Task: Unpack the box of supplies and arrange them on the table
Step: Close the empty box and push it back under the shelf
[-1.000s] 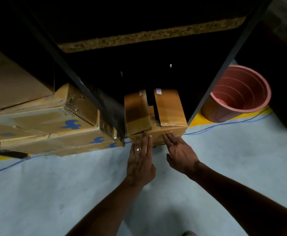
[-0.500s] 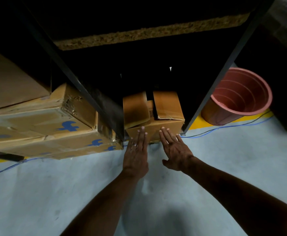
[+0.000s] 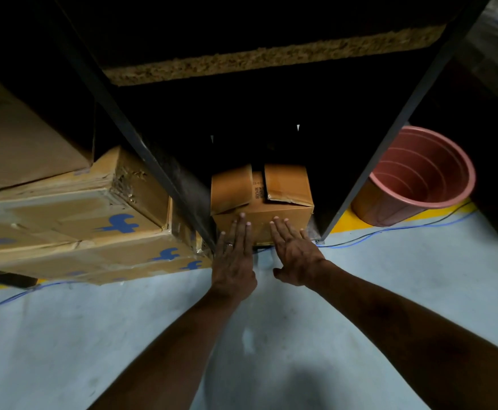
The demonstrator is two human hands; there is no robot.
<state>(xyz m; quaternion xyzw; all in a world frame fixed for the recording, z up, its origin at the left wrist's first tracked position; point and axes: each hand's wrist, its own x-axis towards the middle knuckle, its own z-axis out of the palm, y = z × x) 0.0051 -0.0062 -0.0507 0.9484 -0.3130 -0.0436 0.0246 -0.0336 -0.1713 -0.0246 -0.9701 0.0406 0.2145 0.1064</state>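
head view: left hand (image 3: 233,258), right hand (image 3: 296,252) flat, fingers spread, against box (image 3: 283,223); contents hidden.

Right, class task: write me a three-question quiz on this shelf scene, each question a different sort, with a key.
1. True or false: the top flaps of the small cardboard box under the shelf are sealed flat with tape.
2. Which hand wears a ring? A) left hand B) right hand
3. Fill in: the pink bucket stands to the ____ of the box.

Key: 1 false, the flaps sit loose and parted; 2 A; 3 right.
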